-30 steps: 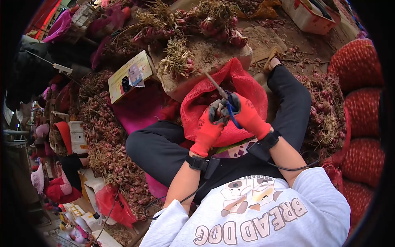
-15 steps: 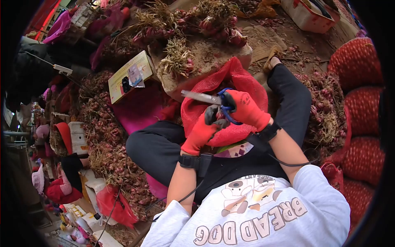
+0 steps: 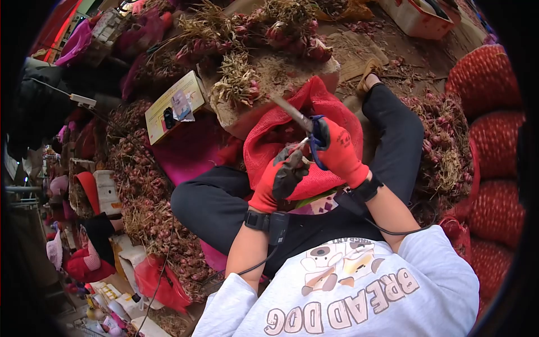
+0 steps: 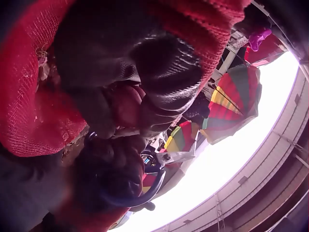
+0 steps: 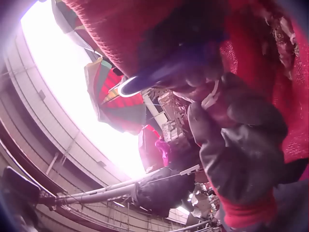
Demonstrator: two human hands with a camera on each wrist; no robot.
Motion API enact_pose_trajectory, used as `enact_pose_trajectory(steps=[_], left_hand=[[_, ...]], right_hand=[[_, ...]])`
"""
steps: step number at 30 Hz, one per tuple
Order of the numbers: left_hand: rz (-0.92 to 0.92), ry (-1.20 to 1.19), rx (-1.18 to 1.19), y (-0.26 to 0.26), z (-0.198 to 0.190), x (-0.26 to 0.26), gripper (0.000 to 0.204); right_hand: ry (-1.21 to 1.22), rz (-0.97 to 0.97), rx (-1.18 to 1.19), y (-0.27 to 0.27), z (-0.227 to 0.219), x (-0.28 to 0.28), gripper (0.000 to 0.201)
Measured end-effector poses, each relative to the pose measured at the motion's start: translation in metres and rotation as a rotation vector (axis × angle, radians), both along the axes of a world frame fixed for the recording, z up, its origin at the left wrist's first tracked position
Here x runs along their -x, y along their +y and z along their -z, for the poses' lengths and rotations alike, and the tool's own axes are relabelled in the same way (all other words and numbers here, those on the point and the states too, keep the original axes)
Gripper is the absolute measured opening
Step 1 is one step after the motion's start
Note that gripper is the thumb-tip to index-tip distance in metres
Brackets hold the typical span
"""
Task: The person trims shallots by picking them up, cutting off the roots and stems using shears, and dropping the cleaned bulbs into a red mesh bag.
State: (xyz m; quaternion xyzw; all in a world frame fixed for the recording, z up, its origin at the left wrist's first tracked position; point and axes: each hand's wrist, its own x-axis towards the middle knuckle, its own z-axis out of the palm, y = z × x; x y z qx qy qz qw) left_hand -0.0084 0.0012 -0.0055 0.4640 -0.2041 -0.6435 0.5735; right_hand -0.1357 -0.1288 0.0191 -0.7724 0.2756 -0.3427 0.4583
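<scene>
In the head view my left hand (image 3: 283, 174), in a red glove with a dark coated palm, is over the near left rim of a red mesh bag (image 3: 331, 109). It pinches a reddish shallot (image 4: 126, 104) between thumb and fingers, which hide most of the bulb. My right hand (image 3: 339, 150), gloved the same way, grips scissors (image 3: 293, 114) by their blue handles. The blades point away and to the left, over the bag's mouth. Both hands are close together, with the left fingertips right beside the blue handle (image 5: 137, 85).
Beyond the bag, a dusty block (image 3: 286, 70) carries a bunch of dried shallots (image 3: 238, 78). Shallot heaps lie left (image 3: 149, 202) and right (image 3: 443, 146). Filled red mesh sacks (image 3: 485, 84) line the right side. A yellowish box (image 3: 177, 106) stands left of the block.
The scissors swung to point left, then back to pointing away and left. My left hand has turned and moved slightly back toward me. The head view has shifted a little.
</scene>
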Motion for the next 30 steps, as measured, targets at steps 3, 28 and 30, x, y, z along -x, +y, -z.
enact_pose_trajectory(steps=[3, 28, 30], left_hand=[[-0.030, 0.123, 0.037, 0.005, -0.009, -0.002, 0.033], [-0.199, 0.110, 0.291, 0.008, -0.013, -0.011, 0.060], [-0.185, 0.136, 0.290, 0.006, -0.013, -0.012, 0.060]], right_hand=[[-0.056, -0.050, -0.197, -0.007, -0.005, 0.002, 0.025], [-0.063, -0.151, -0.542, -0.020, 0.011, 0.020, 0.023], [0.053, -0.178, -0.395, -0.018, -0.007, 0.024, 0.023]])
